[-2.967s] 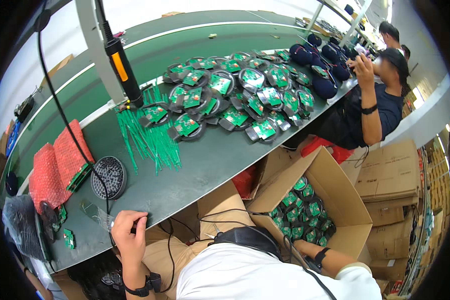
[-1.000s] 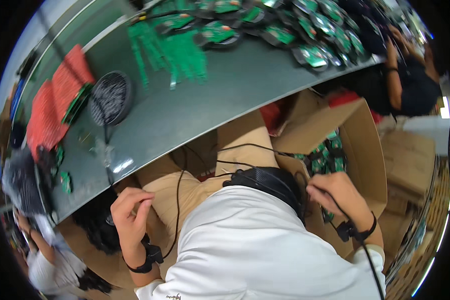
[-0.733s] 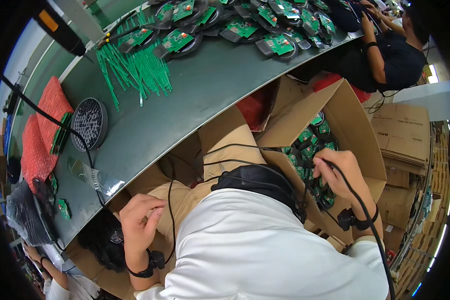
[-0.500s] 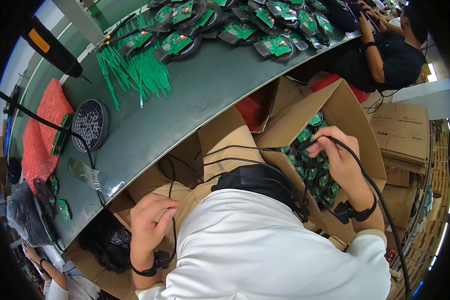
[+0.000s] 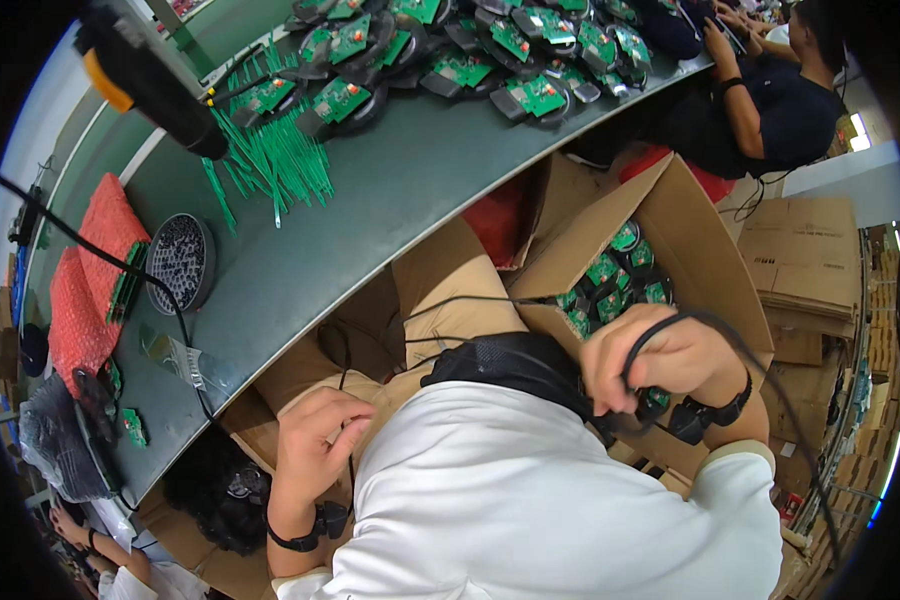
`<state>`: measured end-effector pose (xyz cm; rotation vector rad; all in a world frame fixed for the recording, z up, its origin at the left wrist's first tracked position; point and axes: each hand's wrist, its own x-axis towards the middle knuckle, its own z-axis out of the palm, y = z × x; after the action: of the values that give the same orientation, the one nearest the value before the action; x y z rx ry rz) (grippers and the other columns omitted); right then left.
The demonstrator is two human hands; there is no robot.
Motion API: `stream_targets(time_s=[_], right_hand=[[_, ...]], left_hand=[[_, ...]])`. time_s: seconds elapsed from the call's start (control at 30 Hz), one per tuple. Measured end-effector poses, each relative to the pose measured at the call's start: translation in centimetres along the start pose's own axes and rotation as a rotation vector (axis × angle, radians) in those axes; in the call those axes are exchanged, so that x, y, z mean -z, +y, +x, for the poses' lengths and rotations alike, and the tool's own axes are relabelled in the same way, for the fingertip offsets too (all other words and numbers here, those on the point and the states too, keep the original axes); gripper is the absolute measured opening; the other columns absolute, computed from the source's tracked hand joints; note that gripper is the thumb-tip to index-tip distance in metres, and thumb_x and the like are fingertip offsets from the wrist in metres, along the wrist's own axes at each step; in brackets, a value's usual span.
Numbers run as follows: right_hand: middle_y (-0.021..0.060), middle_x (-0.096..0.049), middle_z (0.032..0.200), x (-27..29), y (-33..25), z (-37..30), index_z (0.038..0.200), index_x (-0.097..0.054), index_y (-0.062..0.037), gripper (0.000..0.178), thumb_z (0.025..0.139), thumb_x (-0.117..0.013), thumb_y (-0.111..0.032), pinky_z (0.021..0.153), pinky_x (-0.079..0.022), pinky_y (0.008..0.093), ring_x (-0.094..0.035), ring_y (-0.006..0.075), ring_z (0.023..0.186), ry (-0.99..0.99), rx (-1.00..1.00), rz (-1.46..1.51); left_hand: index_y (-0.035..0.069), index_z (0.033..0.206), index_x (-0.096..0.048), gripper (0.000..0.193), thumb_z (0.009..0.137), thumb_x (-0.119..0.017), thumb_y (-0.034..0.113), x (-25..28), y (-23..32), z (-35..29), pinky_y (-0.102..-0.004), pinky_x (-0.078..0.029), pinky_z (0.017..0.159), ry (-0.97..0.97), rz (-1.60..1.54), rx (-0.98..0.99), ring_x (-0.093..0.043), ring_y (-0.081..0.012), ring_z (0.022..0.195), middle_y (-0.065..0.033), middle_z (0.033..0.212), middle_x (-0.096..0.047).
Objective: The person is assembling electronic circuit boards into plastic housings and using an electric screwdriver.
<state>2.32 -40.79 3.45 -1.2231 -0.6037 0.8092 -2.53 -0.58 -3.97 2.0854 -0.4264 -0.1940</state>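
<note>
My right hand point(image 5: 660, 362) is closed around a black cable point(image 5: 705, 318), which loops over the knuckles and trails down past my right forearm. It is beside my waist, over the near edge of a cardboard box point(image 5: 592, 232) of green circuit boards with round black parts point(image 5: 610, 290). My left hand point(image 5: 318, 440) hovers over my lap, fingers loosely bent and thumb apart, with nothing visible in it. Thin dark cords point(image 5: 470, 298) cross my thighs beside a black mesh pouch point(image 5: 505, 368) at my waist.
On the green table point(image 5: 390, 210) are a heap of board assemblies point(image 5: 535, 97), green cable ties point(image 5: 280, 165), a dish of small black parts point(image 5: 182, 262) and red bubble wrap point(image 5: 82, 315). An electric screwdriver point(image 5: 155, 90) hangs above. A person point(image 5: 780, 100) sits far right near stacked cartons point(image 5: 802, 255).
My right hand has moved down and left from above the boxed boards toward my waist, drawing the cable into a loop. The hanging screwdriver has swung right. My left hand barely shifted.
</note>
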Motion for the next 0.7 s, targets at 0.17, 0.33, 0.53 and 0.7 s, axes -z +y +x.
stream_targets(time_s=[0.17,0.33,0.53,0.7], right_hand=[[0.0141,-0.074,0.111,-0.4,2.0,2.8,0.107,-0.072,-0.0005,0.019,0.089,-0.075,-0.001,0.074,-0.060,0.0344,-0.075,0.0283,0.087,0.256,0.224,-0.977],[0.0138,-0.076,0.104,-1.6,3.4,4.1,0.106,-0.072,-0.0012,0.021,0.086,-0.077,-0.003,0.077,-0.060,0.0362,-0.074,0.0329,0.091,0.377,0.217,-0.965],[0.0142,-0.077,0.100,-2.7,2.3,3.1,0.101,-0.073,0.0002,0.013,0.100,-0.060,-0.004,0.073,-0.058,0.0354,-0.073,0.0254,0.081,0.589,0.151,-0.649],[0.0086,-0.074,0.078,-3.8,1.9,1.8,0.098,-0.071,-0.0006,0.031,0.102,-0.067,-0.031,0.060,-0.053,0.0299,-0.070,0.0206,0.070,0.386,0.257,-0.597]], left_hand=[[0.001,0.093,-0.077,0.012,0.081,-0.075,-0.003,-0.4,0.7,0.9,-0.0350,-0.056,0.075,0.002,-0.011,-0.039,-0.072,-0.0272,0.083,-0.0126,0.091,-0.075],[0.001,0.125,-0.069,0.030,0.095,-0.069,0.006,-4.1,1.0,5.1,-0.0361,-0.055,0.096,-0.286,-0.403,-0.059,-0.070,-0.0255,0.113,-0.0146,0.121,-0.073],[-0.001,0.133,-0.058,0.030,0.113,-0.047,0.018,-12.5,2.7,9.5,-0.0353,-0.046,0.109,-0.899,-1.231,-0.227,-0.062,-0.0199,0.121,-0.0105,0.125,-0.067],[-0.003,0.104,-0.067,0.026,0.110,-0.050,0.016,-14.5,3.0,10.1,-0.0373,-0.056,0.088,-1.014,-0.919,-0.241,-0.070,-0.0234,0.092,-0.0118,0.103,-0.073]])
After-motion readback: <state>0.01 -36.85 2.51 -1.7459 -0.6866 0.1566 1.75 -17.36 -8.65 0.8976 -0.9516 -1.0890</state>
